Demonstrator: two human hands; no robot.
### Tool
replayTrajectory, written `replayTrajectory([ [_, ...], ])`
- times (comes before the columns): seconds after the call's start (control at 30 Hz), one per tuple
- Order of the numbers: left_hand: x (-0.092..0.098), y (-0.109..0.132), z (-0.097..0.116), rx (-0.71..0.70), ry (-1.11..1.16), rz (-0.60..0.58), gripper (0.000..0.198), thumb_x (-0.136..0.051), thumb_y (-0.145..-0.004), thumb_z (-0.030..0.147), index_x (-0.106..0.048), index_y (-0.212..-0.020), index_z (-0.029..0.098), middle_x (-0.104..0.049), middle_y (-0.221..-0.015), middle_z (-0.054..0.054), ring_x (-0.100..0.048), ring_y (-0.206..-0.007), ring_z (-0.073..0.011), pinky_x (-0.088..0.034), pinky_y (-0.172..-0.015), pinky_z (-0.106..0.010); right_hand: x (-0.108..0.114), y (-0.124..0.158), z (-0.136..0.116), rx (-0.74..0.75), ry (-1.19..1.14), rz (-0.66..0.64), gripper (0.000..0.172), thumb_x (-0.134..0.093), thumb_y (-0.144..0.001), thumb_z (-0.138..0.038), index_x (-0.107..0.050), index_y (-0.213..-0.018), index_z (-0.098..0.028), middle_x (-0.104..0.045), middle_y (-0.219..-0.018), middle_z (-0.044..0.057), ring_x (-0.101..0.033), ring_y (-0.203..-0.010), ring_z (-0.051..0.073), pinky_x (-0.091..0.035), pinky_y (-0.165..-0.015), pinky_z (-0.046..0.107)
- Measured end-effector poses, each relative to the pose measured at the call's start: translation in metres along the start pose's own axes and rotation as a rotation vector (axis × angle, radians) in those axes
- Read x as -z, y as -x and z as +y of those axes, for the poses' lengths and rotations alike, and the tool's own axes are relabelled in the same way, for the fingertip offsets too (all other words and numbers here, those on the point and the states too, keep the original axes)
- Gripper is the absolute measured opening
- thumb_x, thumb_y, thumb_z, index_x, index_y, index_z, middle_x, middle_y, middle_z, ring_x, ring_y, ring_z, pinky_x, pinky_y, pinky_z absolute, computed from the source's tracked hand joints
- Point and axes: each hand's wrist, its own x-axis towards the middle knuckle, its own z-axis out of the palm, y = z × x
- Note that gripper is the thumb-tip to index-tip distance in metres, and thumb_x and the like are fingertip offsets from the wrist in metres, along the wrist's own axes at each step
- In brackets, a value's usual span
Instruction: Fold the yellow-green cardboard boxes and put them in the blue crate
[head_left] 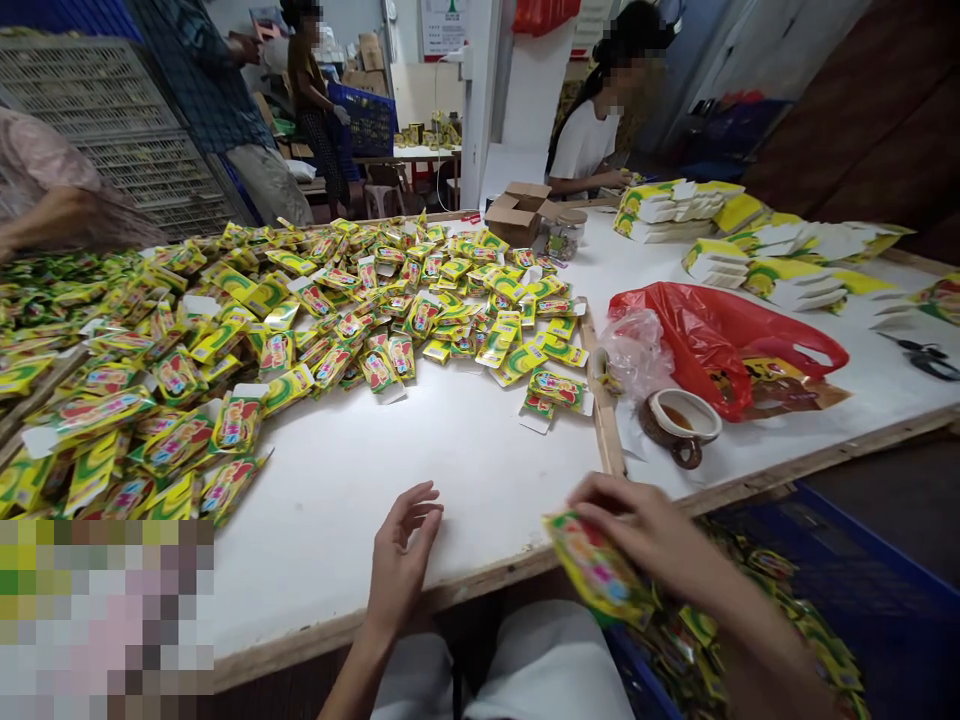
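Note:
Between the fingers and thumb of my right hand (626,520) is a small yellow and green printed box (596,572), slightly blurred. I hold it past the table's front edge, above a blue crate (832,570) full of similar packets (694,640). My left hand (405,545) hovers over the white tabletop (322,510) near that edge, fingers loosely curled and apart, with nothing in it. A wide heap of the same yellow-green boxes (330,320) covers the far and left parts of the table, some with white flaps sticking out.
A wooden strip (604,420) divides the tabletop. To its right are a brown cup (682,425), a red plastic bag (697,330), scissors (928,355) and stacked flat cartons (675,210). A small cardboard box (517,213) stands at the back. Several people are around the table and behind it.

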Motion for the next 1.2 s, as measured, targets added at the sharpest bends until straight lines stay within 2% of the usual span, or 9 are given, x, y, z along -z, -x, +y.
replayTrajectory([
  [0.13, -0.002, -0.003, -0.007, 0.053, -0.044, -0.058, 0.023, -0.061, -0.079, 0.038, -0.067, -0.093, 0.02, -0.069, -0.095, -0.007, -0.065, -0.087, -0.0209, -0.049, -0.079, -0.032, 0.047, -0.008, 0.033, -0.131, 0.215, 0.129, 0.016, -0.06, -0.078, -0.035, -0.067, -0.076, -0.02, -0.07, -0.071, 0.004, -0.064, -0.065, 0.02, -0.044, -0.057, 0.026],
  [0.23, -0.006, -0.003, -0.006, 0.051, -0.052, -0.098, 0.023, -0.061, -0.079, 0.038, -0.067, -0.092, 0.02, -0.07, -0.088, -0.005, -0.064, -0.083, -0.0198, -0.049, -0.075, -0.03, 0.03, -0.056, 0.06, -0.238, 0.042, 0.343, 0.025, -0.057, -0.079, -0.033, -0.063, -0.093, -0.014, -0.065, -0.058, 0.003, -0.058, -0.043, 0.014, -0.038, -0.044, 0.023],
  [0.4, -0.001, -0.001, -0.006, 0.055, -0.056, -0.082, 0.023, -0.059, -0.081, 0.038, -0.065, -0.091, 0.019, -0.069, -0.088, -0.006, -0.064, -0.083, -0.0198, -0.048, -0.079, -0.032, -0.003, -0.119, 0.077, -0.176, -0.156, 0.434, 0.023, -0.046, -0.085, -0.032, -0.058, -0.094, -0.015, -0.058, -0.049, -0.002, -0.052, -0.032, 0.011, -0.036, -0.038, 0.022],
  [0.53, 0.006, -0.004, -0.008, 0.043, -0.055, -0.011, 0.025, -0.057, -0.082, 0.038, -0.061, -0.098, 0.019, -0.067, -0.096, -0.007, -0.063, -0.09, -0.0208, -0.048, -0.082, -0.034, -0.012, -0.106, 0.06, -0.008, -0.232, 0.389, 0.016, -0.045, -0.087, -0.029, -0.057, -0.085, -0.018, -0.059, -0.057, -0.001, -0.056, -0.042, 0.012, -0.042, -0.046, 0.024],
  [0.67, 0.007, -0.011, -0.005, -0.041, -0.017, 0.069, 0.034, -0.059, -0.081, 0.035, -0.051, -0.112, 0.024, -0.056, -0.12, -0.009, -0.057, -0.108, -0.0213, -0.046, -0.091, -0.035, -0.043, -0.076, 0.027, 0.142, -0.234, 0.124, 0.011, -0.052, -0.08, -0.015, -0.061, -0.075, -0.019, -0.063, -0.064, -0.001, -0.061, -0.057, 0.014, -0.046, -0.059, 0.024],
  [0.8, 0.001, -0.011, 0.001, 0.01, 0.135, -0.185, 0.046, -0.059, -0.083, 0.032, -0.038, -0.124, 0.027, -0.056, -0.119, -0.009, -0.059, -0.104, -0.0202, -0.046, -0.091, -0.037, -0.08, -0.062, 0.006, 0.281, -0.281, -0.119, 0.019, -0.046, -0.082, -0.009, -0.061, -0.076, -0.019, -0.063, -0.072, 0.0, -0.061, -0.069, 0.014, -0.047, -0.067, 0.025],
  [0.87, -0.002, -0.008, 0.003, 0.065, 0.219, -0.274, 0.047, -0.057, -0.084, 0.031, -0.035, -0.125, 0.026, -0.063, -0.104, -0.007, -0.063, -0.093, -0.0194, -0.049, -0.083, -0.035, -0.092, -0.06, 0.004, 0.266, -0.357, -0.103, 0.015, -0.047, -0.084, -0.012, -0.061, -0.083, -0.019, -0.063, -0.075, 0.0, -0.061, -0.072, 0.014, -0.047, -0.069, 0.025],
  [1.0, -0.001, -0.005, 0.003, 0.041, 0.236, -0.167, 0.044, -0.06, -0.083, 0.028, -0.039, -0.122, 0.026, -0.066, -0.098, -0.004, -0.063, -0.087, -0.0176, -0.049, -0.079, -0.031, -0.107, -0.053, 0.011, 0.182, -0.565, -0.046, 0.022, -0.057, -0.085, -0.023, -0.052, -0.106, -0.022, -0.064, -0.082, 0.0, -0.063, -0.079, 0.015, -0.048, -0.073, 0.027],
  [1.2, 0.008, -0.005, -0.003, 0.03, 0.074, -0.2, 0.021, -0.06, -0.082, 0.03, -0.062, -0.1, 0.019, -0.069, -0.092, -0.006, -0.064, -0.085, -0.0205, -0.051, -0.076, -0.031, -0.118, -0.05, 0.009, 0.192, -0.444, -0.022, 0.014, -0.055, -0.087, -0.022, -0.061, -0.099, -0.021, -0.066, -0.088, 0.002, -0.062, -0.084, 0.017, -0.047, -0.078, 0.029],
])
